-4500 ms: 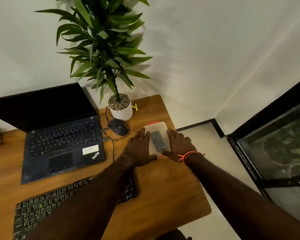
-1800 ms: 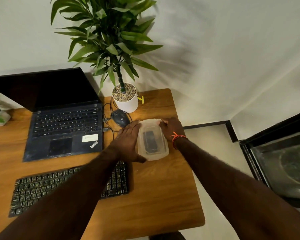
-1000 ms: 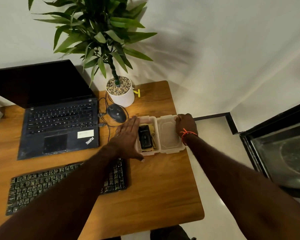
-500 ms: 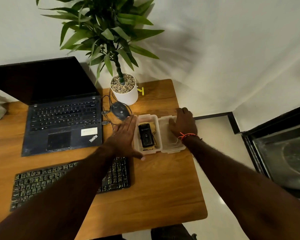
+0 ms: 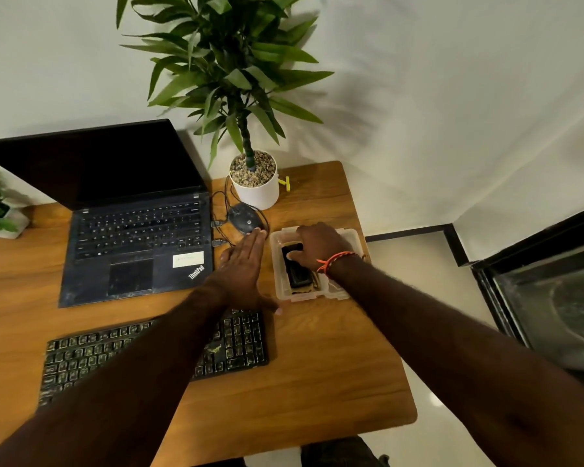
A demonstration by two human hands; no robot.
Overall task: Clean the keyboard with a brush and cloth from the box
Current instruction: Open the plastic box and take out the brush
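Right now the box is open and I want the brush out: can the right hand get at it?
Probably yes: the right hand already touches the black brush inside the box, nothing covering it.

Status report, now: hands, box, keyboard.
Left hand flat beside the box. Right hand in the box, fingers on the black brush. Keyboard untouched, partly under the left forearm.

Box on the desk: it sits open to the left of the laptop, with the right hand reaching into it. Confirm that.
Wrong on one count. The head view shows the open box to the right of the laptop, beyond the mouse. The rest holds: the right hand reaches into it.
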